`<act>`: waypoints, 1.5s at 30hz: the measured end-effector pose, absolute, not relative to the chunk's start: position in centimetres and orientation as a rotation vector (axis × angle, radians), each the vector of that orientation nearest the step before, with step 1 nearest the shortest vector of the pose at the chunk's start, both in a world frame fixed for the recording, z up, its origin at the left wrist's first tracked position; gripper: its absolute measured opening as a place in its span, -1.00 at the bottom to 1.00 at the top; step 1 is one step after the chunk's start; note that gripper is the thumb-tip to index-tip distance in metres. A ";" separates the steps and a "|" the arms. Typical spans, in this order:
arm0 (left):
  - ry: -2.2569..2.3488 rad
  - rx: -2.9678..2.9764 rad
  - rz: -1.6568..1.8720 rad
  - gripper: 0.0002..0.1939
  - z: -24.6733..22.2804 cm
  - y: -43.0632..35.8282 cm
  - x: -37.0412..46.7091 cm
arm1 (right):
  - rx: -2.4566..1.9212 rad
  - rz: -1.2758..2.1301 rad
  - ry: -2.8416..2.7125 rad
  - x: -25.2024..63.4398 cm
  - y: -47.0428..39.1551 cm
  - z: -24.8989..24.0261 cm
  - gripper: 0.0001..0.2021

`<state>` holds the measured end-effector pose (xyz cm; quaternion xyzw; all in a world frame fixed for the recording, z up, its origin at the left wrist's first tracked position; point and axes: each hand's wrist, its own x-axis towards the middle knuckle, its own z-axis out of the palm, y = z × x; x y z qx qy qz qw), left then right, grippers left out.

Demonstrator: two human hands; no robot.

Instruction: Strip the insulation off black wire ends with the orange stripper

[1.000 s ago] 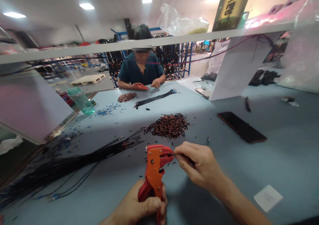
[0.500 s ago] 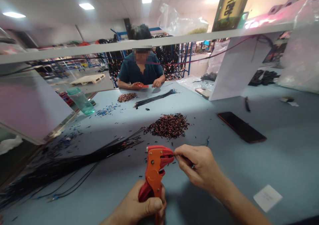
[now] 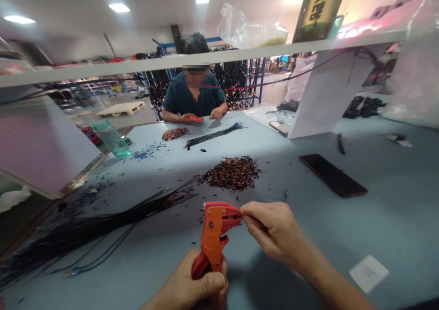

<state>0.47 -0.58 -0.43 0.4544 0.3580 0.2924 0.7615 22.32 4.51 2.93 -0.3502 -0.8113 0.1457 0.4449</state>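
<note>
My left hand (image 3: 202, 280) is wrapped round the handles of an orange and red wire stripper (image 3: 213, 239), held upright with its jaws facing right. At the jaw opening, my right hand (image 3: 274, 225) pinches a thin wire, mostly hidden by the fingers. A blue-tipped wire end (image 3: 286, 195) shows just behind that hand. Beyond the stripper lies a heap of short black and copper-coloured wire scraps (image 3: 233, 173). To the left, a long bundle of black wires (image 3: 113, 223) stretches across the table, some with blue tips.
Across the table a person (image 3: 194, 95) holds a red tool near another wire bundle (image 3: 212, 135). A phone (image 3: 332, 175) and a white paper square (image 3: 368, 273) lie at right. A green bottle (image 3: 111, 138) leans at left. A white shelf (image 3: 240, 54) spans above.
The stripper and my left hand have shifted very slightly right. The fingers of my right hand sit a little closer together at the jaws.
</note>
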 end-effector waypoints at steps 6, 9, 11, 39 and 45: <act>0.778 1.015 0.601 -0.51 -0.8 -0.5 0.3 | -0.837 0.324 -2.019 22.1 4.2 2.7 -0.81; 0.801 1.008 0.620 -0.52 -1.3 -0.6 0.3 | -0.842 0.293 -1.996 21.8 4.1 2.6 -0.80; 0.810 1.010 0.641 -0.51 -1.5 -0.7 0.4 | -0.847 0.279 -1.985 21.6 4.0 2.6 -0.79; 0.813 0.833 0.898 -0.60 0.2 0.5 0.0 | -1.064 0.419 -1.848 21.5 4.6 2.4 -0.82; 0.764 0.934 0.881 -0.60 -0.3 0.3 0.1 | -1.014 0.611 -1.929 21.1 4.3 2.2 -0.82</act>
